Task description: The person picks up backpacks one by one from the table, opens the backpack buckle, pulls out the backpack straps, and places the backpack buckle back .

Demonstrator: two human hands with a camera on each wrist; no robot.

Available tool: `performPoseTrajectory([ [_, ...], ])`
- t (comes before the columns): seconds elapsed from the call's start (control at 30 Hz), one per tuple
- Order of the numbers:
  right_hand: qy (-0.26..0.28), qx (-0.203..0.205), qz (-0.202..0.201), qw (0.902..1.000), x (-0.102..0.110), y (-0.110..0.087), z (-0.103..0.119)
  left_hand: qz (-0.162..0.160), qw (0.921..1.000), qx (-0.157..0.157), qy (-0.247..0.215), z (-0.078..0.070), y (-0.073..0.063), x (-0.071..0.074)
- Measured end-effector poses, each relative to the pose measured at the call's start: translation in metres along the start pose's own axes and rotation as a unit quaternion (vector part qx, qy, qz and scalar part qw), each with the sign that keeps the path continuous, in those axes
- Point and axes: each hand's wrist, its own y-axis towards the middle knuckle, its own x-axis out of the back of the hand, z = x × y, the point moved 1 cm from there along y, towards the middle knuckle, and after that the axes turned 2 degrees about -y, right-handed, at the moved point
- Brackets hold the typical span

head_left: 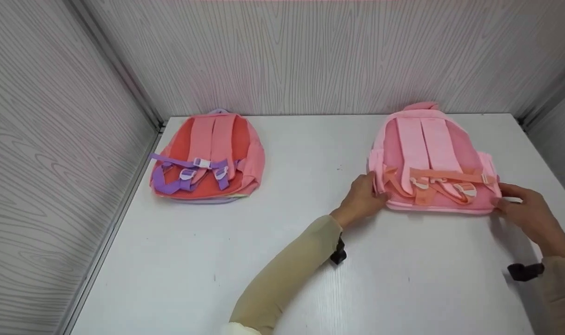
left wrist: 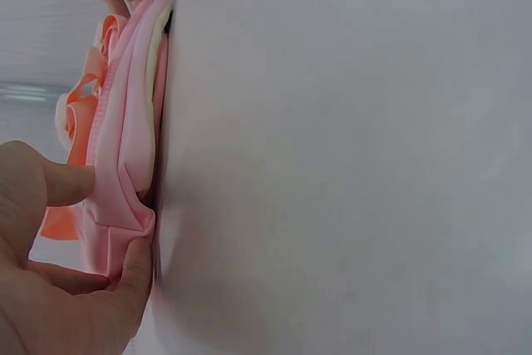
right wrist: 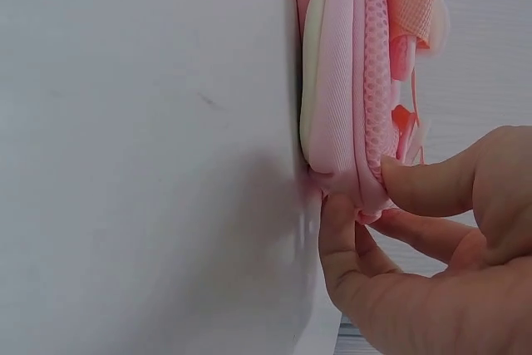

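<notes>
A pink backpack (head_left: 435,144) with orange straps lies on the white table at the right, its shoulder straps facing up. My left hand (head_left: 363,200) grips its lower left corner, thumb on top and fingers at the side. At the lower right corner my right hand (head_left: 526,209) pinches the edge between thumb and fingers, as the right wrist view shows close up on the mesh back panel (right wrist: 378,64). In the left wrist view the bag's side (left wrist: 125,139) rests against the tabletop. The underside is hidden.
A second backpack (head_left: 212,158), coral with purple straps, lies at the left of the white table (head_left: 301,260), straps up. Grey wood-grain panels (head_left: 282,56) stand behind the table and along both sides.
</notes>
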Motion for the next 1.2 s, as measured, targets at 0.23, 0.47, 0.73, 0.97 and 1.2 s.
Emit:
performPoseTrajectory([
  [0.23,0.000,-0.054,-0.024,0.9983,0.007,0.007,-0.008,-0.008,0.9999,0.012,-0.008,-0.008,0.014,-0.016],
  [0.47,-0.002,-0.081,-0.029,0.9963,0.015,0.015,-0.016,-0.013,0.9990,0.042,-0.006,-0.017,0.025,-0.029],
  [0.73,-0.004,-0.114,-0.045,0.9925,0.022,0.021,-0.022,-0.021,0.9968,0.076,-0.010,-0.033,0.032,-0.041],
  [0.97,0.012,-0.113,-0.054,0.9921,0.025,0.020,-0.026,-0.030,0.9976,0.060,0.016,-0.034,0.035,-0.044],
  [1.2,0.030,-0.133,-0.057,0.9891,0.025,0.021,-0.026,-0.030,0.9965,0.077,0.002,-0.038,0.036,-0.040],
])
